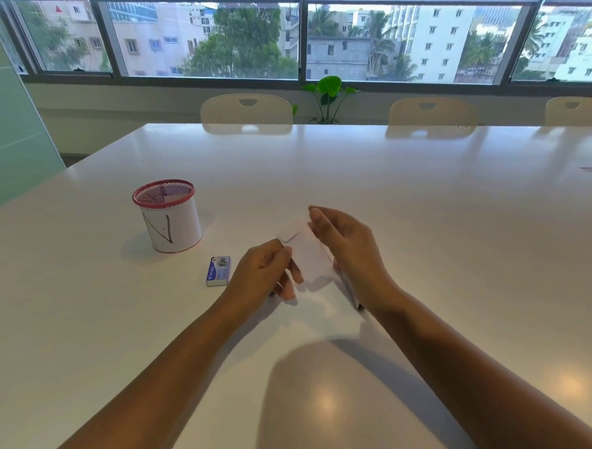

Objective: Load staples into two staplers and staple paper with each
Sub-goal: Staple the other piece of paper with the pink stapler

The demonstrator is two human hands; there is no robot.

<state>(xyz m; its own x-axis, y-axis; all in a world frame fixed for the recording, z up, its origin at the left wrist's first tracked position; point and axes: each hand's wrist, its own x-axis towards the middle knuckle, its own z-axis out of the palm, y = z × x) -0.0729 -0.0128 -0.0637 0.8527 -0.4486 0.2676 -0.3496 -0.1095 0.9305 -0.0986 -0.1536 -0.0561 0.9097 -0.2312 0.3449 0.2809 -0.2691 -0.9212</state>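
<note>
Both my hands hold one small slip of paper (311, 256) above the white table (426, 203): left hand (268, 271) pinching its near-left edge, right hand (346, 244) gripping the far-right side. Its long axis runs from far-left to near-right. The staple box (218, 271) lies just left.

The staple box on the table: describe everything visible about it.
The staple box is a small, flat rectangular carton, seemingly cardboard, blue with a white side edge and a pale printed picture on its top face; the lettering is too small to read. It looks closed and lies flat on the white table, its long side running away from the viewer. It sits near the red-rimmed mesh cup, just left of the left hand. Nothing touches it.
</note>
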